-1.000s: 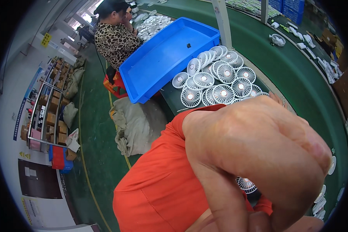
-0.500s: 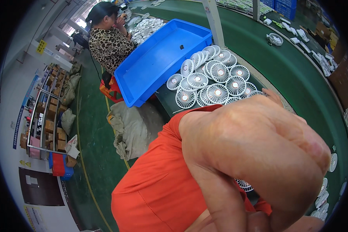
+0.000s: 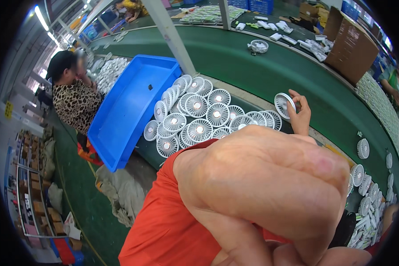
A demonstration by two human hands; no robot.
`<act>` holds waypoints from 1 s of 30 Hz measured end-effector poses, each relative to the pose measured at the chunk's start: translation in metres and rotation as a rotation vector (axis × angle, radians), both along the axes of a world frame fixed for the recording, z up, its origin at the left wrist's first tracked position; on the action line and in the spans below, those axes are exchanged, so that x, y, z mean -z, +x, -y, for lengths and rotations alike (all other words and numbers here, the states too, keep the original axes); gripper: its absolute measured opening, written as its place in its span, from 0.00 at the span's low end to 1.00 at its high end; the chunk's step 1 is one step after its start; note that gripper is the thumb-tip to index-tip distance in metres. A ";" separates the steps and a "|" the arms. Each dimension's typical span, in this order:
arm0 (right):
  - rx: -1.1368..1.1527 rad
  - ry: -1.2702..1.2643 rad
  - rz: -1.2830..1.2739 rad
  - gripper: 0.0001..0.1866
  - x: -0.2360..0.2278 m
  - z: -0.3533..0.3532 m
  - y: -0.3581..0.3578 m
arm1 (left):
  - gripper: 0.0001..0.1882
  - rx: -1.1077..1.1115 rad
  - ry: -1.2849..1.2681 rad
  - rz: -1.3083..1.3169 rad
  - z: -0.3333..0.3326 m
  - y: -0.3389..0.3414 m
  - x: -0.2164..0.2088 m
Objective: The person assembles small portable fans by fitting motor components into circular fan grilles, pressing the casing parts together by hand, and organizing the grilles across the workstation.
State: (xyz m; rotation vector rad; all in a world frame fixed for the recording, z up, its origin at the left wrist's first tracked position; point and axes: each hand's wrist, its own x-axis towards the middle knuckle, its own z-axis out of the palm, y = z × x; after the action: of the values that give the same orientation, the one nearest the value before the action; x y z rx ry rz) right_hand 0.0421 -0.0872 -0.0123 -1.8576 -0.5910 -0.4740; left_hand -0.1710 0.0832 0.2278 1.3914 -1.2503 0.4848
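Note:
My right hand (image 3: 300,114) shows beyond the large form in front. Its thumb and fingers pinch the rim of a white round fan grille (image 3: 283,106), held up on edge above the green bench. Very close to the camera, my left hand (image 3: 261,173) comes out of an orange-red sleeve (image 3: 159,221). Its back fills the lower middle and its fingers bend downward, the tips hidden. It covers part of my right forearm and the bench. A heap of white fan grilles (image 3: 199,128), many with a shiny round centre, lies overlapping left of my right hand.
A blue tray (image 3: 115,133) stands tilted beside the heap. Behind it a person (image 3: 75,97) in a leopard-print top works at white parts. A green conveyor belt (image 3: 226,53) curves past, carrying a white fan part (image 3: 258,46). More grilles (image 3: 363,184) lie at right, near a cardboard box (image 3: 351,48).
The view has swung right, so the tray and heap appear farther left. My right hand, earlier mostly hidden with only fingers showing, is now in sight holding a fan grille.

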 end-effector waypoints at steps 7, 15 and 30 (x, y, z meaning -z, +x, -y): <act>0.105 0.187 -0.057 0.08 0.015 0.013 0.014 | 0.12 0.045 -0.025 0.017 -0.004 0.015 -0.001; -0.095 -0.330 -0.033 0.14 0.027 -0.013 -0.005 | 0.11 0.036 -0.037 0.004 -0.011 0.024 0.000; 0.014 -0.433 0.008 0.20 0.034 -0.002 0.000 | 0.10 -0.072 -0.049 -0.064 -0.025 0.015 0.007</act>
State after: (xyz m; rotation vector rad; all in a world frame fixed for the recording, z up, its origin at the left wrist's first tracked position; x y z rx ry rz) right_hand 0.0420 -0.0850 -0.0468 -2.2711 -0.7289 -0.3824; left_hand -0.1564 0.1082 0.2213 1.4040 -1.1327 0.5131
